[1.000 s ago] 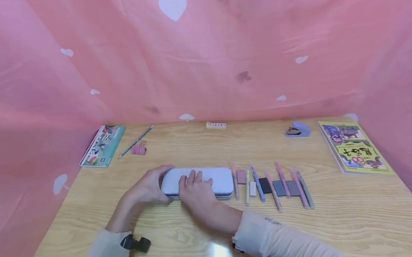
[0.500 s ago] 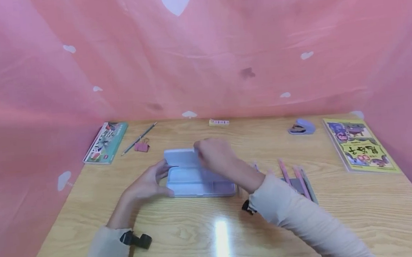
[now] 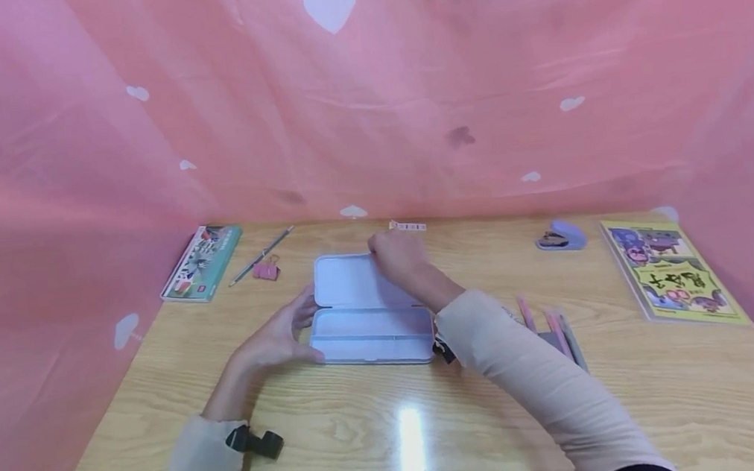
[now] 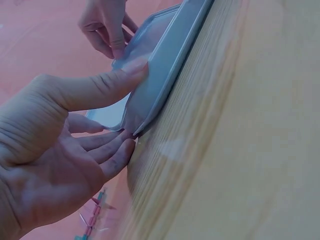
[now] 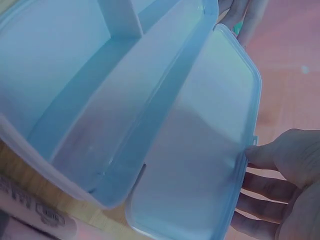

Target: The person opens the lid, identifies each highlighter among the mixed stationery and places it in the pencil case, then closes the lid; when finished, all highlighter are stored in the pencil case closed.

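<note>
Left hand (image 3: 275,339) and right hand (image 3: 402,256) on an opened case (image 3: 353,348)

The left hand grips the left end of the pale blue case, its thumb (image 4: 100,91) against the outer side; the right hand pinches the far edge of the opened lid (image 3: 347,279). The case lies on the worktop (image 3: 327,434), its divided compartments (image 5: 50,60) facing up. To its right lie pens (image 3: 558,332), partly hidden by the right sleeve (image 3: 530,375); to its upper left, a pink clip (image 3: 266,270) beside a pencil (image 3: 245,272)
</note>
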Motion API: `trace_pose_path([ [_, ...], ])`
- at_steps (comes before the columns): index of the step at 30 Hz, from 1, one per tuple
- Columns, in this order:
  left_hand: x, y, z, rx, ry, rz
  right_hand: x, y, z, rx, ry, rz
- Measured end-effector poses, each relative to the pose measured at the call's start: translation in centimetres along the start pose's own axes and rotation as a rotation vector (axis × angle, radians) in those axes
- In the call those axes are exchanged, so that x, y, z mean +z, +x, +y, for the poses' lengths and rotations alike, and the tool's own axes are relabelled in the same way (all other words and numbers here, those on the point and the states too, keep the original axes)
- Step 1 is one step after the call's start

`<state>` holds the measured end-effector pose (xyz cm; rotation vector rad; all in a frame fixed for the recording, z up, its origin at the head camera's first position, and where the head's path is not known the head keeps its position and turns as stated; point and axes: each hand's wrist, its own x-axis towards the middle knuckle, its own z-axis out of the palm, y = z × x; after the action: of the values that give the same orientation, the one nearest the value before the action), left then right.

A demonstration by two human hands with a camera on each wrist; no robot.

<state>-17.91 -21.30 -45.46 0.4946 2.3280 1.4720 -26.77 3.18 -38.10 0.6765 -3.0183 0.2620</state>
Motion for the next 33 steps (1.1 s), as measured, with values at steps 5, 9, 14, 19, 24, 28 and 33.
trace_pose_path([
  [5,-0.2,-0.1,-0.3,0.033,-0.032,-0.028,0.4,0.3,0.1,0.008,0.016,0.01],
  [9,-0.2,0.0,-0.1,0.042,-0.029,-0.035,0.3,0.1,0.3,0.007,0.017,0.012],
  [14,0.1,-0.3,0.9,-0.007,0.021,-0.014,0.1,-0.2,0.4,0.009,0.012,-0.001],
  [19,0.0,-0.3,0.2,-0.004,0.065,0.004,-0.5,-0.7,0.7,-0.026,0.017,0.001],
  [24,-0.2,-0.4,0.1,0.023,0.054,0.001,-1.1,-1.3,1.5,-0.047,-0.024,-0.011],
  [28,-0.1,-0.3,0.1,0.043,0.018,-0.005,-1.2,-1.4,1.8,-0.049,-0.065,-0.026],
  [33,0.1,-0.5,0.7,0.035,-0.018,-0.012,-1.2,-1.3,1.5,-0.026,-0.075,-0.026],
])
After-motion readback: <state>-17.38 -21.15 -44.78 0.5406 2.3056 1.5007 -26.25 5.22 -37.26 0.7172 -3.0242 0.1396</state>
